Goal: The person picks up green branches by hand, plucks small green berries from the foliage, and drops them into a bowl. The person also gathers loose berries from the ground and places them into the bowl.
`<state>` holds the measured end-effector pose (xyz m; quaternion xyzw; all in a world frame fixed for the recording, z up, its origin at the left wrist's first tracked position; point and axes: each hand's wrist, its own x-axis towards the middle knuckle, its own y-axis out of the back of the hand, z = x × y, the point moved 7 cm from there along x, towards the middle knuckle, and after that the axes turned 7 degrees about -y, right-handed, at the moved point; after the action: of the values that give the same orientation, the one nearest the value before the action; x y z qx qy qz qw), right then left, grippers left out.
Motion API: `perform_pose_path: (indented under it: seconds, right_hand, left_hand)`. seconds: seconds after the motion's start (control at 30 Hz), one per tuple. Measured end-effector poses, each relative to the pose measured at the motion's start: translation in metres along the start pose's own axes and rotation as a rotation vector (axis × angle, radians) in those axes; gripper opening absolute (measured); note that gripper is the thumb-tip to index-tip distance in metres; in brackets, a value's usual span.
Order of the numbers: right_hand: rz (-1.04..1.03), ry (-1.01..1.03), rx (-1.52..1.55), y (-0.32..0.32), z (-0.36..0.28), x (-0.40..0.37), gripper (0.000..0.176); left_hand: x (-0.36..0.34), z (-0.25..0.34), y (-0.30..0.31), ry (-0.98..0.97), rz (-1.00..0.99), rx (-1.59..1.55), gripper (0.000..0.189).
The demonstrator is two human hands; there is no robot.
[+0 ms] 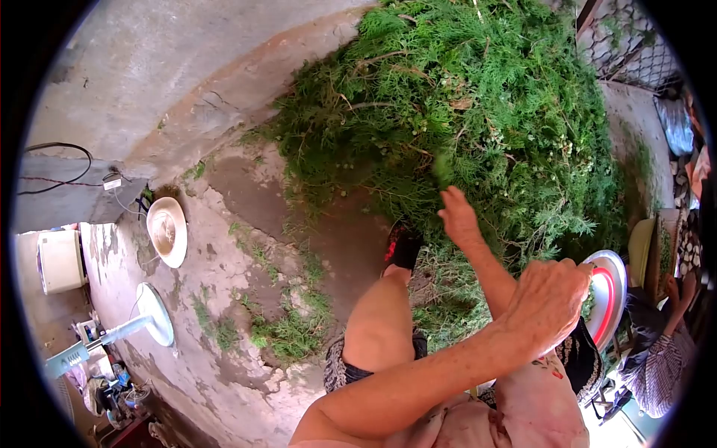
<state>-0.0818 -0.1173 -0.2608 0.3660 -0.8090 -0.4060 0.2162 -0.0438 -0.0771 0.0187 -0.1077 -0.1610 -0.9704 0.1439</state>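
My right hand is by greenery at one o'clock, left hand curled beside a basin at four; I can't tell either grip.

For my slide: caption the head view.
Right hand at heaped green branches; left hand near a basin.

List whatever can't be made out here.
All in the head view:
Left hand: anything in its fingers, hidden by the hand itself.
Green sprig by the right hand: blurred.
Red-ringed dish: partly behind the left hand.
Pale stand: top cut off by the dark border.
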Motion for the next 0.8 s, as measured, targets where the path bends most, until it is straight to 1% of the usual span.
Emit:
perform_pose_path:
  seconds: [0.07, 0.1, 0.2, 0.27, 0.3, 0.33, 0.4, 0.43, 0.5, 0.53, 0.6, 0.63, 0.73, 0.77, 0.8]
  right_hand:
    - [-0.216, -0.051, -0.001, -0.038, -0.012, -0.001, 0.04]
    - [-0.474, -0.155, -0.115, -0.057, -0.016, 0.001, 0.04]
    - [-0.761, -0.186, -0.43, -0.09, -0.015, -0.004, 0.04]
    - [-0.76, -0.234, -0.477, -0.097, -0.01, 0.0, 0.045]
    - [-0.751, -0.268, -0.478, -0.095, -0.009, 0.002, 0.046]
    - [-0.741, -0.304, -0.48, -0.093, -0.007, 0.003, 0.048]
    - [-0.635, -0.262, -0.417, -0.094, -0.005, 0.006, 0.041]
    - [-0.582, -0.237, -0.387, -0.093, -0.005, 0.007, 0.039]
    - [-0.502, -0.181, -0.233, -0.08, -0.01, 0.002, 0.04]
    - [-0.46, -0.155, -0.16, -0.071, -0.012, 0.0, 0.041]
    - [-0.464, -0.179, -0.04, -0.037, -0.02, 0.002, 0.044]
    - [-0.465, -0.192, 0.018, -0.017, -0.026, 0.003, 0.046]
    - [-0.347, -0.121, 0.056, 0.041, -0.035, 0.002, 0.045]
    - [-0.261, -0.054, 0.1, 0.054, -0.029, -0.002, 0.046]
    - [-0.244, -0.072, 0.099, 0.073, -0.031, -0.003, 0.047]
  left_hand:
    - [-0.003, -0.001, 0.001, -0.024, 0.01, 0.054, 0.006]
    - [-0.003, -0.002, 0.001, -0.02, 0.003, 0.067, 0.007]
    - [-0.006, -0.001, 0.001, 0.004, -0.018, 0.096, 0.01]
    - [-0.008, 0.001, 0.001, 0.029, -0.026, 0.105, 0.013]
    - [-0.009, 0.001, -0.001, 0.039, -0.085, 0.113, 0.016]
    - [-0.009, 0.0, -0.003, 0.036, -0.091, 0.11, 0.017]
    - [-0.009, -0.001, -0.006, 0.03, -0.098, 0.103, 0.018]
    - [-0.009, -0.001, -0.005, 0.015, -0.065, 0.097, 0.017]
    - [-0.008, 0.002, -0.001, -0.024, 0.003, 0.084, 0.015]
    - [-0.008, 0.001, -0.003, -0.019, -0.011, 0.091, 0.015]
    - [-0.004, 0.003, 0.0, -0.01, -0.035, 0.105, 0.015]
    - [-0.002, 0.003, -0.002, 0.014, -0.116, 0.157, 0.012]
    - [-0.001, 0.001, 0.001, -0.013, -0.098, 0.181, 0.009]
    - [0.001, 0.001, 0.003, -0.046, -0.074, 0.25, 0.007]
    - [0.003, -0.002, 0.003, -0.042, -0.1, 0.354, 0.008]
